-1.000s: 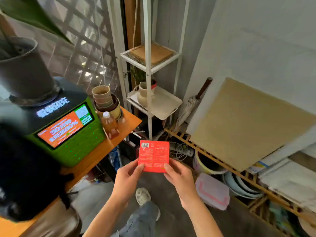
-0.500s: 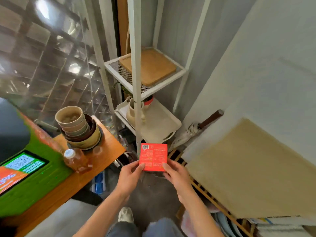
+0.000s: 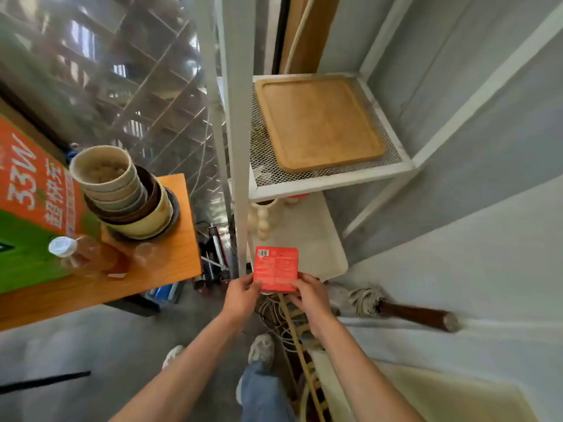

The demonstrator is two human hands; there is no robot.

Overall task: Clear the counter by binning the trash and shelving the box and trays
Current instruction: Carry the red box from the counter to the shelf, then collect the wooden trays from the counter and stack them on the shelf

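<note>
A small red box [image 3: 276,267] with a barcode and white print is held flat between both hands. My left hand [image 3: 242,295] pinches its lower left corner and my right hand [image 3: 310,296] its lower right corner. The box hovers in front of a white metal shelf rack [image 3: 239,166], just above the front edge of a cream tray [image 3: 316,251] on the lower shelf. A wooden tray [image 3: 316,121] lies on the mesh shelf above.
An orange counter [image 3: 158,272] at left carries stacked bowls [image 3: 122,193], a capped bottle [image 3: 79,254] and a green and orange machine [image 3: 27,214]. A cream vase [image 3: 262,219] stands on the lower tray. A folded umbrella [image 3: 396,307], cables and a wooden slat frame lie on the floor.
I have stepped closer to the shelf rack and the view has tilted down over it. The red box, still held in both hands, now sits near the lower tray's front edge.
</note>
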